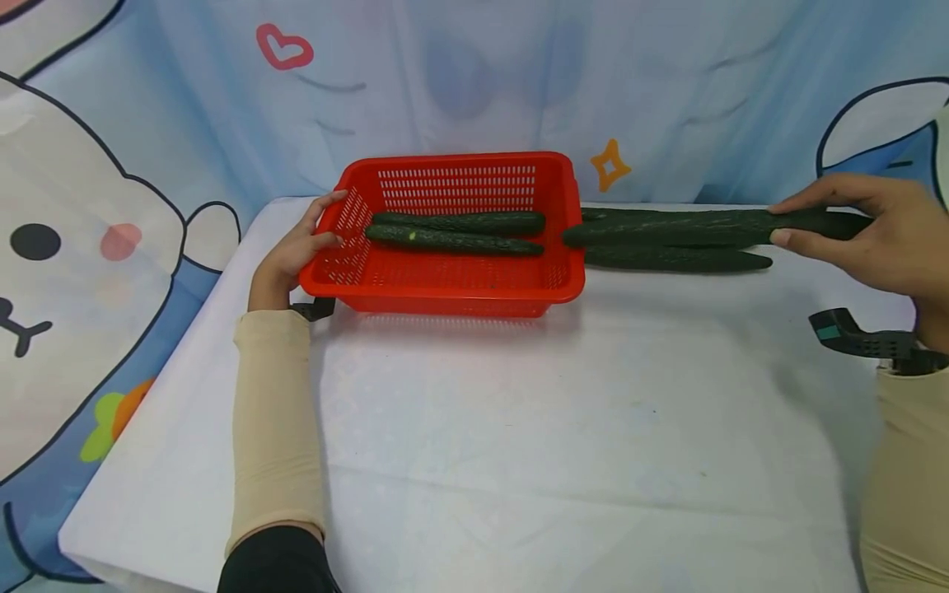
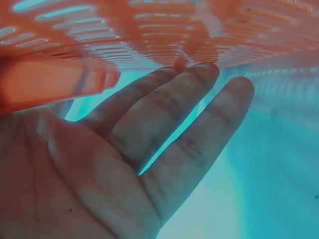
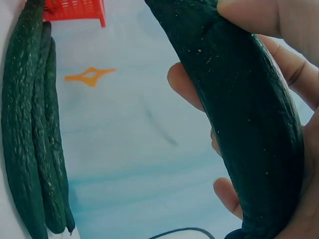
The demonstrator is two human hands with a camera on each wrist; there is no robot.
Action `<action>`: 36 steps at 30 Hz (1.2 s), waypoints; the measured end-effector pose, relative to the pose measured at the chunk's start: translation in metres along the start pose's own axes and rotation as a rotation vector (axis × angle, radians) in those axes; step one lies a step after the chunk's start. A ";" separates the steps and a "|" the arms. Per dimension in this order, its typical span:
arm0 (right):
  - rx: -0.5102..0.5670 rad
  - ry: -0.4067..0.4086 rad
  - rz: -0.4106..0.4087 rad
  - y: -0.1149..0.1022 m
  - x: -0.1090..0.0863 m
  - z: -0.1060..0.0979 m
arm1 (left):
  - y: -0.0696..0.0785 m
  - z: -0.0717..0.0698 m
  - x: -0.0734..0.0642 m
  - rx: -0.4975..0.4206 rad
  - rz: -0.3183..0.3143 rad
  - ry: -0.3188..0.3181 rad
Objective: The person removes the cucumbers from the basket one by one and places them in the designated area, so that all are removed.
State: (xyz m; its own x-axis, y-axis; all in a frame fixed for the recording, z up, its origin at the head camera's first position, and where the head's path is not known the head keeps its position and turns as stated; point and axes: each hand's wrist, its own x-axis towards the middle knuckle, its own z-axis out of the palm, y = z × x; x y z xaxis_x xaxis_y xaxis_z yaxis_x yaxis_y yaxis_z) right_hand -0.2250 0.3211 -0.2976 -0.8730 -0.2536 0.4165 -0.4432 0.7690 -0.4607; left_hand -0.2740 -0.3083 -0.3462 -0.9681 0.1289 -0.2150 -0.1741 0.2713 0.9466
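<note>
A red plastic basket with slotted walls stands at the back of the table, and two cucumbers lie inside it. At its left end my left hand grips the rim. Several fingers reach along the outside of the slotted wall in the left wrist view. My right hand holds a long dark green cucumber near its right end, thumb on one side and fingers on the other. The far tip of this cucumber overlaps the basket's right rim in the head view. Below it lie more cucumbers, side by side.
A white cloth covers the table. Behind it hangs a blue curtain printed with cartoon figures. Wrist camera mounts sit on both forearms. The back edge of the table runs just behind the basket and the cucumbers.
</note>
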 end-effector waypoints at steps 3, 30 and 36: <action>0.007 0.012 0.012 0.003 0.000 -0.002 | 0.001 0.000 -0.001 -0.006 -0.003 -0.003; -0.015 -0.072 0.085 0.033 -0.001 0.004 | 0.001 0.000 -0.001 -0.007 -0.002 -0.004; -0.057 -0.147 0.080 0.036 0.003 0.019 | 0.002 -0.001 -0.002 -0.004 0.001 -0.012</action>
State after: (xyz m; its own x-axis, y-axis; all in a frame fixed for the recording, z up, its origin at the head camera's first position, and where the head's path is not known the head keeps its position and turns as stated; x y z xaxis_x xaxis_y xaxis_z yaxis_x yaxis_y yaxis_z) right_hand -0.2477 0.3368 -0.3279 -0.9273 -0.2700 0.2594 -0.3625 0.8209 -0.4412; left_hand -0.2723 -0.3086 -0.3433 -0.9661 0.1405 -0.2168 -0.1737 0.2678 0.9477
